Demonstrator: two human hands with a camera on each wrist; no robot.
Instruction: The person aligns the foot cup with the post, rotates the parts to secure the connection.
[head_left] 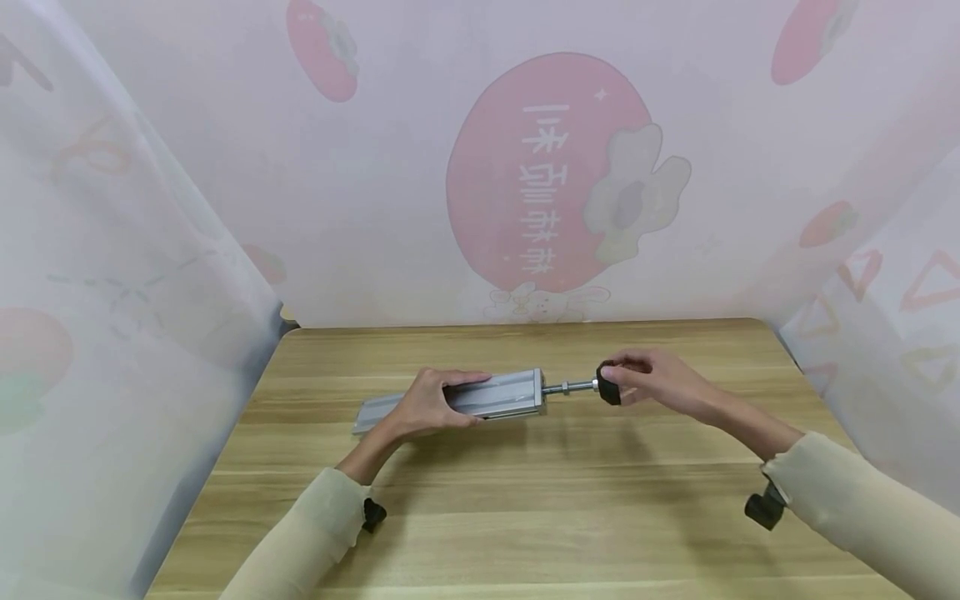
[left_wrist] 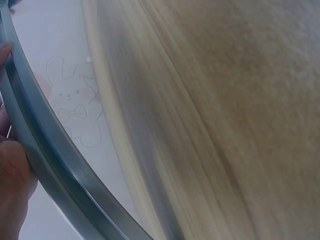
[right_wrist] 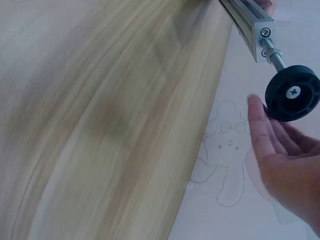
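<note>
My left hand [head_left: 435, 404] grips a silver aluminium profile [head_left: 504, 394] across its width, thumb on the near side and fingers on the far side. In the left wrist view, the profile's grooved side [left_wrist: 60, 155] runs past the fingers [left_wrist: 15, 170]. A threaded rod with a nut [head_left: 567, 387] sticks out of the profile's right end plate. At the rod's outer end is a black round levelling foot [head_left: 609, 383], with a cross-head screw in its centre in the right wrist view. My right hand [head_left: 656, 383] holds this foot at its rim between thumb and fingers.
Under the hands lies a wood-grain table [head_left: 540, 508], with its far edge close behind the profile. White curtains [head_left: 375, 200] with pink printed pictures hang behind the table and on both sides. Black wrist cameras [head_left: 765, 507] sit at both sleeves.
</note>
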